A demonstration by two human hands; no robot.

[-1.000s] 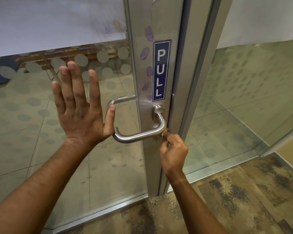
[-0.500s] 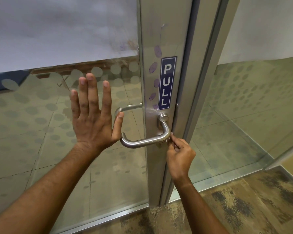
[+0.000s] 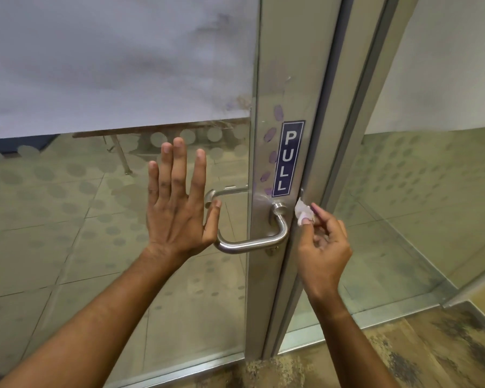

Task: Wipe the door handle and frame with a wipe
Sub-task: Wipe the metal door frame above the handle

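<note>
A: State the grip.
B: The right hand point(image 3: 321, 245) pinches the wipe point(image 3: 303, 212) between thumb and forefinger. The left hand point(image 3: 177, 203) lies flat on the glass point(image 3: 101, 219), fingers straight, grasping nothing, thumb beside the handle point(image 3: 252, 243).

A: What changed?
B: A second ago the right hand was low, under the handle's bend, and the wipe barely showed. It has risen, and the wipe now sits at the edge of the frame point(image 3: 269, 79), just right of the handle's mount and below the sign point(image 3: 288, 159).

A: Meaning?
B: Judged: work has passed from handle to frame edge. The purple smudges point(image 3: 270, 156) left of the sign remain.

A: Surroundings?
B: Brushed metal, dotted frosted glass, tiled floor beyond, mottled carpet point(image 3: 445, 351) underfoot.
</note>
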